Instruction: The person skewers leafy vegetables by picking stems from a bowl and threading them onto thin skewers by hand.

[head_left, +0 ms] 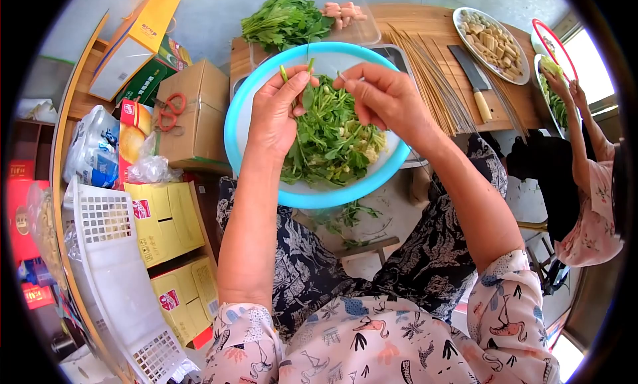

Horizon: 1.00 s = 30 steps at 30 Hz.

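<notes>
My left hand is closed around a few green leafy stems, pinching them between thumb and forefinger. To its right, my right hand has thumb and forefinger pressed together; whatever is in that pinch is too small to make out. Both hands are above a basin with a bright blue rim. Loose leafy greens, some of them yellowed, lie in the basin below my fingers.
Behind the basin are a bunch of greens and pink pieces in a clear tray. Rightward lie thin skewers, a cleaver and a full plate. Another person's hands are far right. Red scissors rest by a carton.
</notes>
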{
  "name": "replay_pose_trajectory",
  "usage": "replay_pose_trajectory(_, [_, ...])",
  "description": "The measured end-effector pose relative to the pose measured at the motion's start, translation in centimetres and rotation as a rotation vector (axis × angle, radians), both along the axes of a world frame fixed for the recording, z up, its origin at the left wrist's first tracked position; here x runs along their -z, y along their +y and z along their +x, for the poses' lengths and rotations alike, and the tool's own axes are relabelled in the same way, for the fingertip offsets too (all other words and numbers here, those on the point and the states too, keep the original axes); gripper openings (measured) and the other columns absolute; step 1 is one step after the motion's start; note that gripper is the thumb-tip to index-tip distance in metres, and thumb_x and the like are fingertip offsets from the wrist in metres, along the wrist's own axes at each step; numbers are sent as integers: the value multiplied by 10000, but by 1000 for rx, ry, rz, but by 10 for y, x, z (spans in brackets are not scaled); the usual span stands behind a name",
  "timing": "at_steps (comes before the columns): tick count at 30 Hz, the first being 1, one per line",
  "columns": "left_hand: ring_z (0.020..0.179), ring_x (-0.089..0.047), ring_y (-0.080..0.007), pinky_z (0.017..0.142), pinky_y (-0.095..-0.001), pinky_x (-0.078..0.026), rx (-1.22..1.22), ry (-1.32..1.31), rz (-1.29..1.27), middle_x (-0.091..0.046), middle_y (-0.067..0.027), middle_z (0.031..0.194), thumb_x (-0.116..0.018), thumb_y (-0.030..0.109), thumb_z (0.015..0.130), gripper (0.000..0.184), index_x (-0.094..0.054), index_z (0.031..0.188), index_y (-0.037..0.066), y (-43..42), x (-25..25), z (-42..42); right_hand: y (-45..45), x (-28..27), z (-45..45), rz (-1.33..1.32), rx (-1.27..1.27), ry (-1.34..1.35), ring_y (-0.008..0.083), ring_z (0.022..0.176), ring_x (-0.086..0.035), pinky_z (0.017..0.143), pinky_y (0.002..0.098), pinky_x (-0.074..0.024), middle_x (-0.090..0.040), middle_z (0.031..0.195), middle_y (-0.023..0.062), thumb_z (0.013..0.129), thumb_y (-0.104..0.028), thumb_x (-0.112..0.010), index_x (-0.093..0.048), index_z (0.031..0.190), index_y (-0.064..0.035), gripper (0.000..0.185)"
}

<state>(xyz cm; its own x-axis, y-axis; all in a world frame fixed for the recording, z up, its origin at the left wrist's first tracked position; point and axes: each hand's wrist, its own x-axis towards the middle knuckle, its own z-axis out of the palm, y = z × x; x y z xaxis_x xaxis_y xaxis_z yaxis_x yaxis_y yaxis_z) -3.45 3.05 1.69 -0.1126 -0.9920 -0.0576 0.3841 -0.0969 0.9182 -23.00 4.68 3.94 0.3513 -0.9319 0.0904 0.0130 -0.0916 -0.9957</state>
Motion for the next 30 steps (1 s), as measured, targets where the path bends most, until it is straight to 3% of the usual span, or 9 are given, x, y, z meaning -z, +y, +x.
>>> replay_pose_trajectory(6, [655,-479,-24,537,-186,-317,-21,37,-6,-657,-2,846,-657,138,839,126,-639,955,95,-4,1,7,7,7,8,-36,-46,140,56,467,-462,453,237,-354,-499,524,-3,921,-131,-529,-621,945,-3,159])
replay_pose_trajectory(30, [653,-487,-33,567,-186,-347,-48,23,-53,-641,15,821,-688,110,807,133,-641,927,78,-5,2,9,3,8,10,-49,-30,135,56,461,-463,449,241,-361,-497,516,-4,918,-125,-517,-618,933,-3,159])
